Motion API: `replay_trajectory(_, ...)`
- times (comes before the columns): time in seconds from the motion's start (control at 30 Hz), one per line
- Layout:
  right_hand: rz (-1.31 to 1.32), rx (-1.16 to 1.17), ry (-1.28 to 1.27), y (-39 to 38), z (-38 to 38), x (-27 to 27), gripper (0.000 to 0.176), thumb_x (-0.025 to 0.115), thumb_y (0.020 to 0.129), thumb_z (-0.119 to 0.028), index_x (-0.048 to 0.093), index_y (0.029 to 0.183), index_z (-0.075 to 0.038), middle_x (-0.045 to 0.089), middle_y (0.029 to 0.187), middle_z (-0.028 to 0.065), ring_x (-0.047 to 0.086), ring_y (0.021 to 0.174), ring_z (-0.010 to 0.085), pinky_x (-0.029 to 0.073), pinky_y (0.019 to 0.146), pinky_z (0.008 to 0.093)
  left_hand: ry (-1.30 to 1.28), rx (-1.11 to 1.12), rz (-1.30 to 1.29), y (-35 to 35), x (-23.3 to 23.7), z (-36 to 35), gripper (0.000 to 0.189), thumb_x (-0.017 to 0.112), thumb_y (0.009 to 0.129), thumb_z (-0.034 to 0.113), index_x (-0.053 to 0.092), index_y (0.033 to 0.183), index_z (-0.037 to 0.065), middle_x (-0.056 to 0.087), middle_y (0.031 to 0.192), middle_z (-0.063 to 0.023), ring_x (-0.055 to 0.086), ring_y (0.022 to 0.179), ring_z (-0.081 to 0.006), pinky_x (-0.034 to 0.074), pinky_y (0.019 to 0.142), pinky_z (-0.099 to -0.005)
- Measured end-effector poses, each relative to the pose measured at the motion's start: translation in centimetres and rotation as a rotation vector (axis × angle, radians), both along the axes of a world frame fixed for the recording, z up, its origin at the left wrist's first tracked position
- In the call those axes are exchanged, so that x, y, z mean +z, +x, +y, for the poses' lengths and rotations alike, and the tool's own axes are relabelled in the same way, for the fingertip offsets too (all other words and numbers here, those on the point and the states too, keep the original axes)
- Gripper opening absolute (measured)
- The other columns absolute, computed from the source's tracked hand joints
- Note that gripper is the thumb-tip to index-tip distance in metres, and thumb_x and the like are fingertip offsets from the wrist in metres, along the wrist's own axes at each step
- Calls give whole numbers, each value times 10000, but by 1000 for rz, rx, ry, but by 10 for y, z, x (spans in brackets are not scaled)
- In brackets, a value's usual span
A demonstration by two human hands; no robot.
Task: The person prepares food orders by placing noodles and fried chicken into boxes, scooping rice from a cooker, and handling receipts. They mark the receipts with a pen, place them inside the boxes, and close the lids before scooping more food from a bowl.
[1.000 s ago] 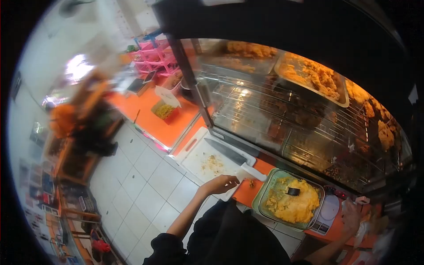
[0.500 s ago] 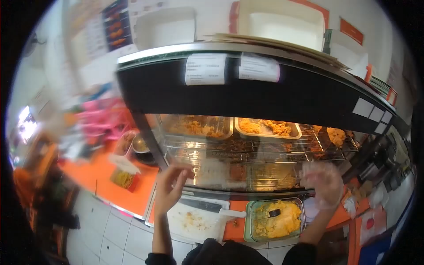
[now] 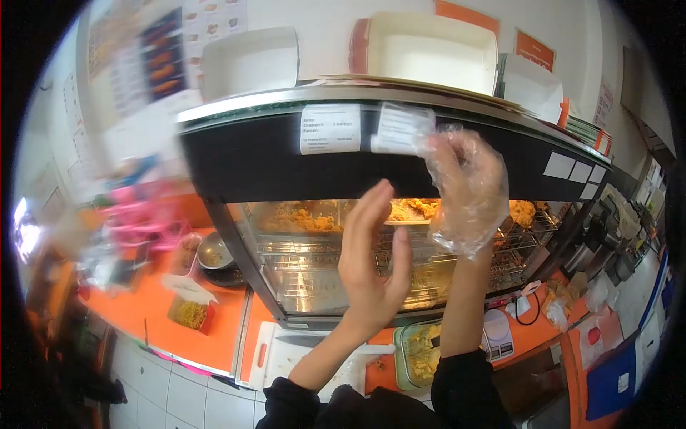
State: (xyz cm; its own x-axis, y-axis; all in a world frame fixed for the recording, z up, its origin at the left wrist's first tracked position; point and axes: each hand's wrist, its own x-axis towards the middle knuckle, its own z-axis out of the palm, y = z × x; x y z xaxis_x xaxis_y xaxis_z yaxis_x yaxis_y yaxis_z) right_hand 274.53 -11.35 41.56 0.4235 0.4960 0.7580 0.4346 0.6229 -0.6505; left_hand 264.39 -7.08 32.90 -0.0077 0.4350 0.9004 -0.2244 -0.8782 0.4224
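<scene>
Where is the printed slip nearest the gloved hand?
In the head view's upper middle, the slip is against the black panel, left of the gloved right hand.

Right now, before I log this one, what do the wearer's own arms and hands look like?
Both arms have black sleeves that leave much of the forearms bare. The left hand is ungloved, with no watch visible at its wrist. The right hand wears a loose, crinkled, see-through plastic glove that ends around the wrist.
</scene>
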Motion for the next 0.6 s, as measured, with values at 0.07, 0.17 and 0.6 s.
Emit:
replay_trajectory(0.07,139,80,-111,4,-8,-9,203,643,826,-195,611,838,4,563,755,15,512,684,74,424,609,208,-78,-77,-69,12,2,-3,452,562,859,5,414,1284,-27,432,1300,-177,477,1194,-274,415,991,-373)
replay_trajectory(0.17,309,156,-182,1,-29,-25,246,616,841,-241,588,889,-2,562,808,18,524,732,77,444,638,207,-191,-396,-220,21,0,-13,525,593,847,-17,346,1310,-27,368,1329,-174,443,1218,-249,413,1004,-364)
replay_trajectory(0.6,103,462,-497,36,-12,-116,219,612,859,-259,569,868,-44,531,763,1,497,684,66,388,593,207,-271,-238,30,-9,-63,1,231,726,733,8,583,915,-1,622,1006,-102,593,966,-152,486,816,-283)
